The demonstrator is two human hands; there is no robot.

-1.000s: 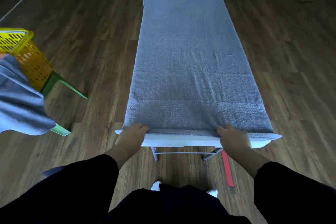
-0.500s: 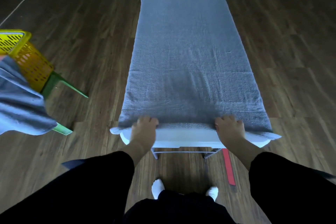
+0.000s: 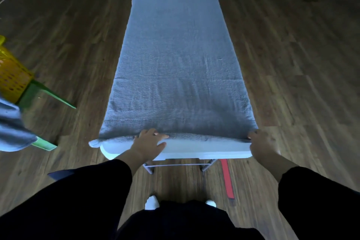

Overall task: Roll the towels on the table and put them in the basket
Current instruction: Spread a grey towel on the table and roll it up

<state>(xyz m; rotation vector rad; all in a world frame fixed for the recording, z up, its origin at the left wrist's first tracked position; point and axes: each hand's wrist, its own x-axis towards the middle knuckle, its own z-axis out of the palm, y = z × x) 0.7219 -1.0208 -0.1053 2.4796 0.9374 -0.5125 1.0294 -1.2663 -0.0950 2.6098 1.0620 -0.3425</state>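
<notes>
grey-blue towel point(image 3: 176, 68), white table point(image 3: 204, 149), yellow perforated basket point(image 3: 11, 80)

Open wooden floor point(image 3: 292, 84) along both long sides of the white table point(image 3: 204, 151), top fully covered by a flat grey towel point(image 3: 175, 64). Near edge occupied by left hand point(image 3: 150, 142) and right hand point(image 3: 261, 144) at the hem, clear span between them. Far left, well apart: yellow basket point(image 3: 11, 78) on green stand point(image 3: 51, 96), second towel point(image 3: 11, 128) draped beside; red strip point(image 3: 227, 179) on the floor below the right hand.
</notes>
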